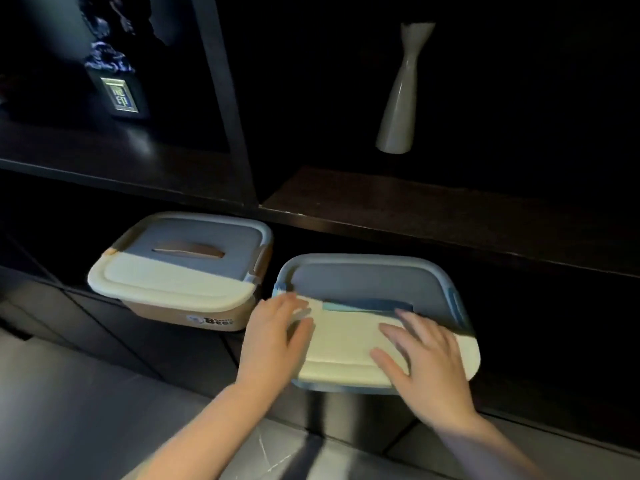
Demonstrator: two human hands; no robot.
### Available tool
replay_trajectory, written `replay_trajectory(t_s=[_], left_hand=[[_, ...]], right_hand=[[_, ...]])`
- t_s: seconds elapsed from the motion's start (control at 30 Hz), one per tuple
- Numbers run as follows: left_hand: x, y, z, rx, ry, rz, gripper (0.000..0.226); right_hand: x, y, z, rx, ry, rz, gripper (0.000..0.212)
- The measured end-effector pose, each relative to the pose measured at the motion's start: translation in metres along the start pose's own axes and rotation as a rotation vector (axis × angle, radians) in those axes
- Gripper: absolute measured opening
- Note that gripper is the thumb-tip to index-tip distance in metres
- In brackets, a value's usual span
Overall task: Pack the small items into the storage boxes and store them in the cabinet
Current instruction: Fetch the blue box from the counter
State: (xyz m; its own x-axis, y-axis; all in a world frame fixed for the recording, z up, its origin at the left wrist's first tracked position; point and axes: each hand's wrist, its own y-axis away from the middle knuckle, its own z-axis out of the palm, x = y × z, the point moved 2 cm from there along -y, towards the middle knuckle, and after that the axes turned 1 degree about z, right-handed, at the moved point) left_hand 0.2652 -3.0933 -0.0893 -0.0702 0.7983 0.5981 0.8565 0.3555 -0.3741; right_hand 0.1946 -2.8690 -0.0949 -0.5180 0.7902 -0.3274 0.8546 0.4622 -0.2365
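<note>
Two lidded storage boxes sit side by side in a low, dark cabinet compartment. The left one is a tan storage box [180,268] with a cream lid and a bear label on its front. The right one is a blue storage box [374,289] with a cream lid and blue rim, jutting out past the cabinet's front edge. My left hand [277,337] rests flat against its front left corner, fingers spread. My right hand [422,362] lies palm-down on the lid's front right part, fingers apart. Neither hand grips anything. No small items show.
A dark shelf [433,209] runs just above the boxes, close over their lids. On it stands a white vase [398,109] at the right and a dark ornament with a framed plaque [119,95] at the left, split by a vertical divider [225,98]. Grey tiled floor [86,410] lies below.
</note>
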Motion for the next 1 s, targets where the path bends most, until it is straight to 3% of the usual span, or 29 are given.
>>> replay_trajectory(t_s=[0.17, 0.43, 0.63, 0.77, 0.87, 0.93, 1.0], left_hand=[[-0.02, 0.031, 0.009, -0.176, -0.057, 0.21, 0.045], [-0.045, -0.016, 0.009, -0.279, -0.067, 0.264, 0.046], [-0.04, -0.025, 0.008, -0.172, -0.018, 0.262, 0.038], [-0.042, -0.002, 0.012, -0.152, 0.07, 0.127, 0.036], [-0.06, 0.033, 0.003, -0.203, 0.163, 0.064, 0.048], [-0.085, 0.062, -0.007, -0.197, 0.243, -0.101, 0.052], [-0.116, 0.086, -0.016, -0.132, 0.325, -0.335, 0.046]], right_hand=[[-0.026, 0.001, 0.017, -0.065, 0.118, 0.024, 0.074], [-0.05, -0.019, 0.03, -0.035, 0.202, 0.148, 0.073], [-0.053, -0.03, 0.036, 0.007, 0.24, 0.177, 0.073], [-0.052, -0.028, 0.036, 0.05, 0.246, 0.125, 0.069], [-0.063, -0.012, 0.041, 0.183, -0.047, 0.063, 0.047], [-0.09, 0.013, 0.057, 0.259, -0.208, -0.048, 0.036], [-0.127, 0.035, 0.084, 0.179, -0.255, -0.196, 0.038]])
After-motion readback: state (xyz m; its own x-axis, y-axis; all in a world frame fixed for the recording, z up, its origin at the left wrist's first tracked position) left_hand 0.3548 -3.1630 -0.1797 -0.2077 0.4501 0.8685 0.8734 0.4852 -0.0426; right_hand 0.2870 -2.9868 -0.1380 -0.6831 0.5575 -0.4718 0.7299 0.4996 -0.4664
